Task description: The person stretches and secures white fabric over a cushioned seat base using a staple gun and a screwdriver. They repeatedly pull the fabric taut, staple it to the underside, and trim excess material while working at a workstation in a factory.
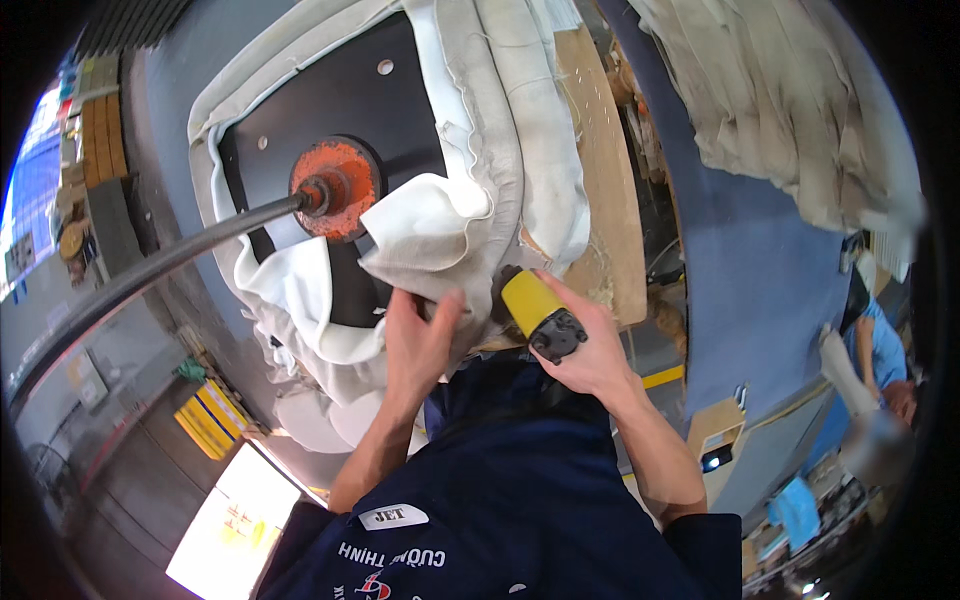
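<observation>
A cushion with light grey-beige fabric (505, 130) round its rim lies underside up in front of me, its black base board (400, 100) showing. A round orange pad (350, 200) on a bent metal rod (170, 262) presses on the board. My left hand (420, 338) is closed on the near edge of the fabric, thumb and fingers pinching it. White-backed fabric flaps (425, 215) stand up loose beside the pad. My right hand (592, 345) grips a yellow and black staple gun (535, 305), its nose close to the cushion's near right corner; whether it touches is unclear.
A wooden board (600, 170) sticks out right of the cushion. Farther right, beige cloth (780, 90) hangs over a blue-grey surface (745, 290). Another person in blue (880, 345) is at the far right edge. Yellow stacked material (212, 418) and a bright panel (235, 525) are at lower left.
</observation>
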Available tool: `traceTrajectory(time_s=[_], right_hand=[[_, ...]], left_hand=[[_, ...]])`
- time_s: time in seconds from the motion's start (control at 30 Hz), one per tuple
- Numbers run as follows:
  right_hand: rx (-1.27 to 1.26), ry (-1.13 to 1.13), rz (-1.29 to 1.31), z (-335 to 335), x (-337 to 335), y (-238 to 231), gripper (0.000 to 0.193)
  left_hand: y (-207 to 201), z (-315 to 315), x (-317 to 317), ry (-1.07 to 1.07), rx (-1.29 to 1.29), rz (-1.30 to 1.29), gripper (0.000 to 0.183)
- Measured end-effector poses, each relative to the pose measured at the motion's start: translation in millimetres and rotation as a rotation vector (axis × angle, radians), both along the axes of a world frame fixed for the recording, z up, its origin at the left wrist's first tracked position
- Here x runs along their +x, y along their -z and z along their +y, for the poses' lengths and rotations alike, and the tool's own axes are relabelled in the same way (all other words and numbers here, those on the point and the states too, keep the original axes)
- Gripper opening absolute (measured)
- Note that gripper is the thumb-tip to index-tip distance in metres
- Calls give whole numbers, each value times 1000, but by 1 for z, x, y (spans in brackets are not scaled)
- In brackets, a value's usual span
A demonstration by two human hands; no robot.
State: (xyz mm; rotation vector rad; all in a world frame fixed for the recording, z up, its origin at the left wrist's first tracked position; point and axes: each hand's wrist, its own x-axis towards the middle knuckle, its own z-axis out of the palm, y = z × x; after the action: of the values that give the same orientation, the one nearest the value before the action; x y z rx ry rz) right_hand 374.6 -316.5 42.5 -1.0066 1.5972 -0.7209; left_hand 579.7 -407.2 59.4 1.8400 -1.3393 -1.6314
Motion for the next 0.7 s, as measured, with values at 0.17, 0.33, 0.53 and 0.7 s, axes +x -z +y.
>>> traceTrajectory(time_s=[0.17, 0.33, 0.53, 0.7], right_hand=[[14, 180, 52, -6, 19, -11, 76], [-75, 233, 196, 0, 36, -10, 70], [-32, 279, 214, -3, 58, -25, 60], [25, 216, 226, -15, 69, -26, 67]], left_hand=[[5, -48, -20, 122, -250, 21, 32], [23, -32, -4, 291, -152, 50, 24], [24, -98, 2, -128, 217, 392, 33], [36, -119, 9, -144, 369, 519, 41]])
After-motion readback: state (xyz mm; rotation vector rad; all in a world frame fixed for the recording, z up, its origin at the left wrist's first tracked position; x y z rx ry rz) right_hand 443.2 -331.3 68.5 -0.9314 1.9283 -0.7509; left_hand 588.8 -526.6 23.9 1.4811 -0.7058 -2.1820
